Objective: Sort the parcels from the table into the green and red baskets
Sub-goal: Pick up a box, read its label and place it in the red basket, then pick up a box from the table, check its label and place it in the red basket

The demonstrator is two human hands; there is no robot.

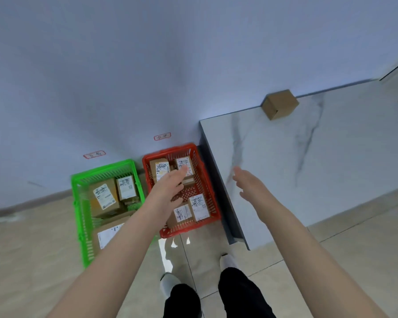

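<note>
Head view: left hand (168, 189) (empty) over red basket (210, 196).

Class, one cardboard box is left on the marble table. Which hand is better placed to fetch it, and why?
The right hand, probably: it hovers open over the table, on the same side as the box. The left hand, also open, reaches over the red basket, away from the table.

Bare forearms (115, 249), black trousers (241, 294), grey shoes (228, 260)
</note>
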